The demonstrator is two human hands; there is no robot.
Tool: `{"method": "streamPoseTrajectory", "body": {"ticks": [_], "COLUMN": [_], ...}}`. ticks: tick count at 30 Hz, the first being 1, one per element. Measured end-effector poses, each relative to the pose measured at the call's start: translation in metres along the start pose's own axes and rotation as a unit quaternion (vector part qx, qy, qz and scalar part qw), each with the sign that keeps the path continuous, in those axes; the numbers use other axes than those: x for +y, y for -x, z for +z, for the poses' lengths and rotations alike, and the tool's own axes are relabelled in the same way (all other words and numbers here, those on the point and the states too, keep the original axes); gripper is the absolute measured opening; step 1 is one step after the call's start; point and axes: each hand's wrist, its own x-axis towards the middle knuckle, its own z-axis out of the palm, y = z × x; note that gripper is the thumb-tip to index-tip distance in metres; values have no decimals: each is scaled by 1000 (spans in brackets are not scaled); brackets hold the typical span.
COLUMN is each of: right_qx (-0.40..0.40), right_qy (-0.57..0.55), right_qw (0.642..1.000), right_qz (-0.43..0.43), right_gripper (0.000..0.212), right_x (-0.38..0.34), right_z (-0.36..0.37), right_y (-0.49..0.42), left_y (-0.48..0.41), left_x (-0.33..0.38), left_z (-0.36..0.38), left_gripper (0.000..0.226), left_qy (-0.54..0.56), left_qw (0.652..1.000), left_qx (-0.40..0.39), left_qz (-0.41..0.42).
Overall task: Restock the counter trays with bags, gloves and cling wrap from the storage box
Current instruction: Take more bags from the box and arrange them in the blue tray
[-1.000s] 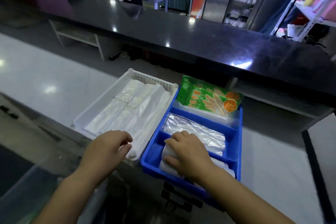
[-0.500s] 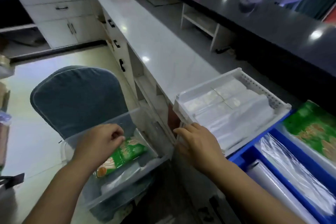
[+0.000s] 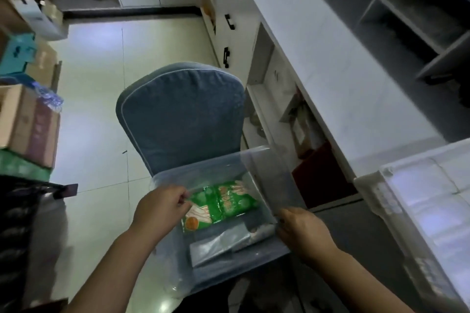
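Observation:
A clear plastic storage box [image 3: 264, 175] rests on a blue-covered chair [image 3: 178, 114]. Inside lies a green pack of gloves [image 3: 223, 204] and below it a flat clear pack of bags [image 3: 218, 242]. My left hand [image 3: 162, 207] pinches the left edge of the green glove pack inside the box. My right hand [image 3: 300, 230] is at the box's right rim, fingers curled against its wall. The white counter tray [image 3: 376, 185] with folded white bags [image 3: 437, 211] shows at the right edge.
A white counter [image 3: 318, 58] with open shelves and black-handled drawers [image 3: 230, 20] runs along the right. Stacked cardboard boxes [image 3: 28, 119] stand at the left. A pale tiled floor [image 3: 96, 84] lies behind the chair.
The view swung from the counter trays down to the storage box. My left hand went into the box and took hold of the green glove pack. My right hand left the blue tray for the box rim.

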Motion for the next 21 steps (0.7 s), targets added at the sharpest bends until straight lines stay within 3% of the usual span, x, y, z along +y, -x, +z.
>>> {"method": "streamPoseTrajectory", "body": {"ticks": [4,7,11,15,21], "right_qx": [-98,-152,-223,-286,-311], "right_qy": [-33,-89,-83,-13,101], "right_qw": [994,983,971,957,925], "right_qz": [23,48,29,-51,-195], "right_gripper": [38,38,37,42,56], "right_x": [-16,-22,-25,-23,-24], "right_z": [46,82,137,196,269], "right_y": [-29,-47,-83,-120,-160], "left_y": [-18,-23,-29,-34,-39], "left_x": [-42,-61,-80,-95,-105], "left_z": [25,48,83,110,139], "left_gripper": [18,11,10,10,17], "left_qy": [-43,-59,-112,-160,-202], "left_qw": [998,994,983,970,967], "left_qx": [-50,-90,-133,-166,-127], "left_qz": [21,29,63,78,86]}}
